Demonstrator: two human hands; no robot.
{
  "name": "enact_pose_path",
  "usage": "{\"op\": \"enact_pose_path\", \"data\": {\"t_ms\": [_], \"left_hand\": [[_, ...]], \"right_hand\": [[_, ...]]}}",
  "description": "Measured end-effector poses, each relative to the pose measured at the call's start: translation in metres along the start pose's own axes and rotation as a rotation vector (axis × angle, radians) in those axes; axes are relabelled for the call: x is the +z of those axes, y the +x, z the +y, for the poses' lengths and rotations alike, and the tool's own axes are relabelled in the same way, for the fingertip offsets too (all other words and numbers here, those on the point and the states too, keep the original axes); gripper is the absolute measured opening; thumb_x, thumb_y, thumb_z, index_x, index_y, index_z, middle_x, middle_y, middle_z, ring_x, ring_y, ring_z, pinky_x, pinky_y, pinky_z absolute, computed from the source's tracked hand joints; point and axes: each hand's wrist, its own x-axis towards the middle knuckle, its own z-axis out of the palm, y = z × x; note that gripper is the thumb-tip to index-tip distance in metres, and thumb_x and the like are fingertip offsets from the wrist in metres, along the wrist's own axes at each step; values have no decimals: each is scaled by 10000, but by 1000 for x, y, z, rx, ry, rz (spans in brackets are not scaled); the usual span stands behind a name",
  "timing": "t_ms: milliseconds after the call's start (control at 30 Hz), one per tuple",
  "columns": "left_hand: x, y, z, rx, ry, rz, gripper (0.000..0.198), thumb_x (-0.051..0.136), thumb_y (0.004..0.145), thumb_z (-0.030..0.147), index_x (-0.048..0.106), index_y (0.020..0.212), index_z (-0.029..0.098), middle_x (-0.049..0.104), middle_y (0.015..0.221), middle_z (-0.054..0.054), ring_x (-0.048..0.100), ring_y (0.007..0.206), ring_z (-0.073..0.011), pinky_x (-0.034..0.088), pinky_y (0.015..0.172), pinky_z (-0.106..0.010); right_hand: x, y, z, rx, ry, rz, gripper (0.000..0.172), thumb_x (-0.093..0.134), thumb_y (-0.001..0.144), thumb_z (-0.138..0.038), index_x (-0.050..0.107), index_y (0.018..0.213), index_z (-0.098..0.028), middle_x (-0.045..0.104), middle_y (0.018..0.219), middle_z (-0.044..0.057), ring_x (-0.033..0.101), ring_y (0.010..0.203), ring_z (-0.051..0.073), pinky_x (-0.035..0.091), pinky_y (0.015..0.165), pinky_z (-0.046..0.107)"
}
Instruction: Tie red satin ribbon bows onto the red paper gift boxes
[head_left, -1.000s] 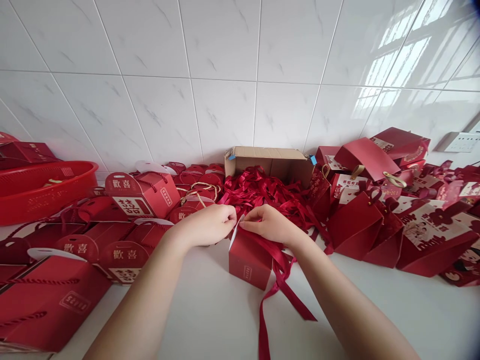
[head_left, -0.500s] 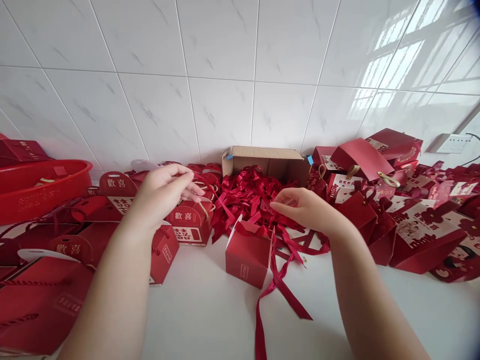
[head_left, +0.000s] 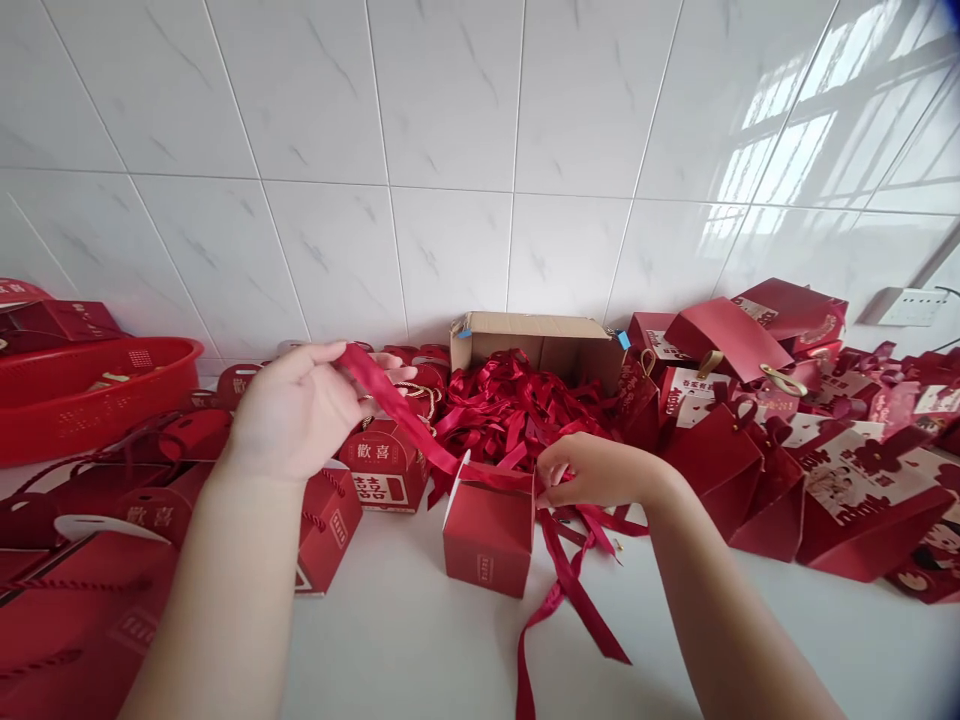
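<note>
A small dark-red gift box stands on the white table in front of me. From its left upper edge a satin ribbon stretches up to my left hand; the ribbon runs between the thumb and fingers, palm turned partly toward me. My right hand is at the box's upper right edge, its fingers curled and pinched where the ribbon comes out; the fingertips are partly hidden. Loose ribbon tails hang down from that side onto the table.
Behind the box, a cardboard carton lies with a heap of red ribbons spilling from it. Finished-looking red boxes crowd the left, near a red plastic basket. More red gift boxes are piled on the right.
My left hand has turned its palm upward, with the ribbon now drawn taut from the box. My right hand has come down and left to the box's right edge.
</note>
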Motion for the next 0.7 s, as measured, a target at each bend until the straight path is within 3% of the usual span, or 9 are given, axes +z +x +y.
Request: {"op": "enact_pose_path", "data": {"t_ms": [200, 400, 567, 700], "left_hand": [[-2, -7, 9, -41, -101, -158, 122, 474, 724, 139, 548, 628, 133, 469, 623, -26, 482, 552, -124, 441, 490, -240], [0, -13, 14, 57, -106, -89, 172, 475, 751, 132, 578, 614, 131, 507, 668, -56, 532, 661, -153, 481, 565, -263], [-1, -17, 18, 85, -78, -60, 197, 495, 767, 154, 573, 587, 134, 515, 661, -60, 532, 662, -155, 469, 558, -265], [-3, -19, 20, 110, -71, -94, 208, 498, 782, 147, 575, 589, 140, 510, 650, -46, 523, 661, -146, 475, 582, -269]], "right_hand": [[-2, 5, 13, -96, 206, -55, 246, 596, 756, -265, 435, 592, -176, 475, 564, -54, 447, 537, 81, 316, 508, 210], [-2, 1, 10, -99, 471, -69, 212, 656, 741, -282, 468, 774, -189, 518, 614, -64, 493, 533, 81, 351, 497, 193], [-11, -10, 9, 48, 333, -148, 200, 605, 792, -335, 580, 912, -178, 558, 572, -43, 484, 470, 94, 378, 484, 211], [-17, -20, 8, 85, 143, -64, 127, 594, 754, -225, 632, 866, -178, 632, 743, 11, 569, 643, 135, 422, 572, 228]]}}
